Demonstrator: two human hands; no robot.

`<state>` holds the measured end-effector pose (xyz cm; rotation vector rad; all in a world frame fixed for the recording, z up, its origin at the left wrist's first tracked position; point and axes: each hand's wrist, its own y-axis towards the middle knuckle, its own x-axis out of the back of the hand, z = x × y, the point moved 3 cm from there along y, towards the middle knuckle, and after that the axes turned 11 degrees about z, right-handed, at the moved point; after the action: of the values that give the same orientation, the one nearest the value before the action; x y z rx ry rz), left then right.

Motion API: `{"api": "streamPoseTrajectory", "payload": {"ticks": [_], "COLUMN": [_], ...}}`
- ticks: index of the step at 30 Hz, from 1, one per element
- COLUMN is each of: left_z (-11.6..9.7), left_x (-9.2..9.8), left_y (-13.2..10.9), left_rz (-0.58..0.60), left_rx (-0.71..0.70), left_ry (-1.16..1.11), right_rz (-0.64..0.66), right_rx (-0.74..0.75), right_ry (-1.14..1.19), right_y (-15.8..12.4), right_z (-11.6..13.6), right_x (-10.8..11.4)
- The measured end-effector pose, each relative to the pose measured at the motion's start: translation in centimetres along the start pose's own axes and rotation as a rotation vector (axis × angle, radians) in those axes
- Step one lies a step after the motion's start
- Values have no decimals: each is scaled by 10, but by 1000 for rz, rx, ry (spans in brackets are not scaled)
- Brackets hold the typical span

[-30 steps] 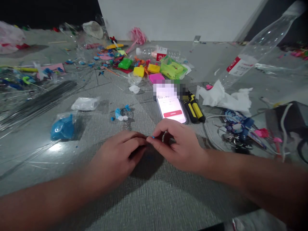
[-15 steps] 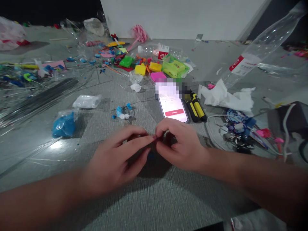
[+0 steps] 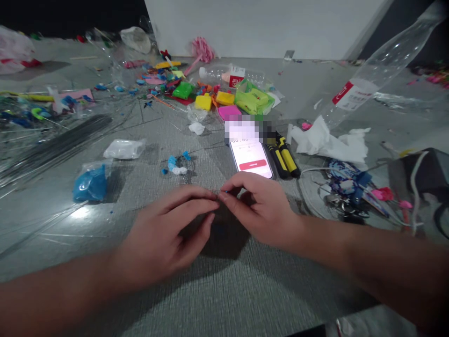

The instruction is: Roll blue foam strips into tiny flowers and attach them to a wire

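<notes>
My left hand [image 3: 171, 229] and my right hand [image 3: 261, 206] meet fingertip to fingertip above the grey tabletop. A tiny blue piece [image 3: 226, 191] shows at the pinched thumb and forefinger of my right hand; its material is too small to make out. My left hand's fingers reach across to those fingertips, its thumb held apart below. Beyond my left hand lies a small curved piece of blue and white modelling clay [image 3: 174, 165]. A bagged lump of blue clay [image 3: 90, 183] and a white wrapped packet [image 3: 125, 149] rest farther left.
A lit phone [image 3: 251, 157] lies just past my right hand, beside black-and-yellow-handled pliers [image 3: 286, 157]. Crumpled tissue [image 3: 326, 140], a cable and a leaning plastic bottle [image 3: 365, 86] are at the right. Dark thin wires [image 3: 70, 140] lie left; colourful clay packs [image 3: 224, 98] sit behind.
My right thumb has straightened and the pinch has shifted slightly left, showing the tiny blue piece. My left hand has drawn slightly left. The whole view has shifted a little.
</notes>
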<state>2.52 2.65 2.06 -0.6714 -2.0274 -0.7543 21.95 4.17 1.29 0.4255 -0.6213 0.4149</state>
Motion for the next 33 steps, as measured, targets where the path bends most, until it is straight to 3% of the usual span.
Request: {"api": "streamPoseTrajectory", "payload": {"ticks": [5,12,18,21,26,33], "left_z": [7,14,21,19,16,14], "left_x": [-6,-10,-15,-11,-2,-2], "left_y": [-1,-1,0,2,3,-1], "left_rz": [20,164,228,150,-50,-105], "left_rx": [-46,-85,-48,-11,210,248], "left_ry": [108,313,266,181,54,15], "right_rz": [-4,-16,12,-17,-3,72], "right_rx": [8,-33,-72,-15,71,108], "right_ry": [-46,-65,-27,-40,-49,-18], "right_y": [1,2,1,1,3,3], "right_z": [-3,0,-2,-2,-1,-3], "right_x": [-2,-1,-2,-1,-2,-5]}}
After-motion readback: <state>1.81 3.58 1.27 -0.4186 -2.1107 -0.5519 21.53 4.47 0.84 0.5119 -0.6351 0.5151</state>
